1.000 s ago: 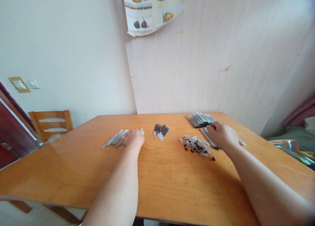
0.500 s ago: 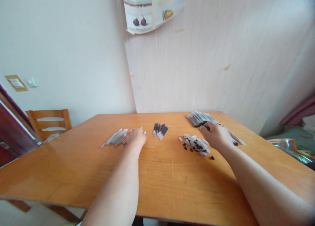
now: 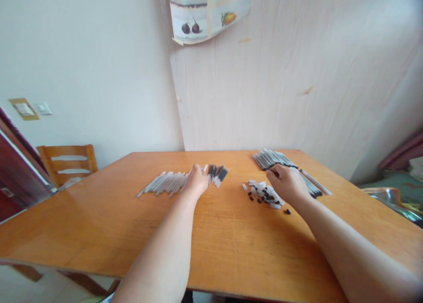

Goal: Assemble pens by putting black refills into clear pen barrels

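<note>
On the wooden surface (image 3: 238, 245), left hand (image 3: 197, 182) is gripping a pale tube (image 3: 205, 168), seemingly picking up, needing steadiness; right hand (image 3: 290, 183) curled, contents unclear.

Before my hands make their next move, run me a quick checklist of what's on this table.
1. Left hand holding a pale tube: ok, one end pokes out.
2. Dark refills close to the left hand: ok, just beside it.
3. Right hand holding something: cannot tell, its curl hides the inside.
4. Small parts pile all together: not ok, a black piece lies apart.
5. Grey sticks at the back lying side by side: ok.
</note>
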A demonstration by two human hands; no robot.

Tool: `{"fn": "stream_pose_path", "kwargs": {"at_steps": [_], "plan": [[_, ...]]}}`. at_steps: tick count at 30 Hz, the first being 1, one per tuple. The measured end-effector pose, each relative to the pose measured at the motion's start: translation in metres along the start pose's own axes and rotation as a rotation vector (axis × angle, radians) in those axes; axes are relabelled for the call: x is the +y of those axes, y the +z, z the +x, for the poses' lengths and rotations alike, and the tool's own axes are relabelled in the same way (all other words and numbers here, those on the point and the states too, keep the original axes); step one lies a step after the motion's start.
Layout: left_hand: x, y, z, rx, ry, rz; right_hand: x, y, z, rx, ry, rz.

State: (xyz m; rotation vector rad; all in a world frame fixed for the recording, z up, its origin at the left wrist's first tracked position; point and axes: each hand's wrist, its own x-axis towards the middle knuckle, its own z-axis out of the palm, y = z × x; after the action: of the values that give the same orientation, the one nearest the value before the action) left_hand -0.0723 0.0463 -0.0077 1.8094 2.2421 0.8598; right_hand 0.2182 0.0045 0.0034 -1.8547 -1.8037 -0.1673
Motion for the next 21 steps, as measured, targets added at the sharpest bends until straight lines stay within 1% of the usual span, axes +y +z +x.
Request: {"fn": "stream_pose_path", "kwargs": {"at_steps": [3,6,8,14,18,21], "plan": [[0.004,0.007,-0.001,0.025,0.017,-0.004,-0.001,0.002,-0.001,0.002,-0.002,0.021],[0.007,0.013,-0.004,-0.012,0.097,0.049,-0.001,0.003,0.0,-0.005,-0.021,0.038],[0.009,0.016,-0.007,-0.048,0.117,0.085,-0.001,0.005,0.0,-0.009,-0.03,0.04],[0.016,0.022,-0.011,-0.103,0.123,0.197,-0.001,0.007,-0.001,0.012,-0.052,0.048],[0.021,0.021,-0.013,-0.123,0.089,0.235,-0.002,0.007,-0.002,0.007,-0.053,0.057],[0.022,0.019,-0.015,-0.12,0.089,0.24,-0.003,0.006,-0.002,0.003,-0.051,0.06]]}}
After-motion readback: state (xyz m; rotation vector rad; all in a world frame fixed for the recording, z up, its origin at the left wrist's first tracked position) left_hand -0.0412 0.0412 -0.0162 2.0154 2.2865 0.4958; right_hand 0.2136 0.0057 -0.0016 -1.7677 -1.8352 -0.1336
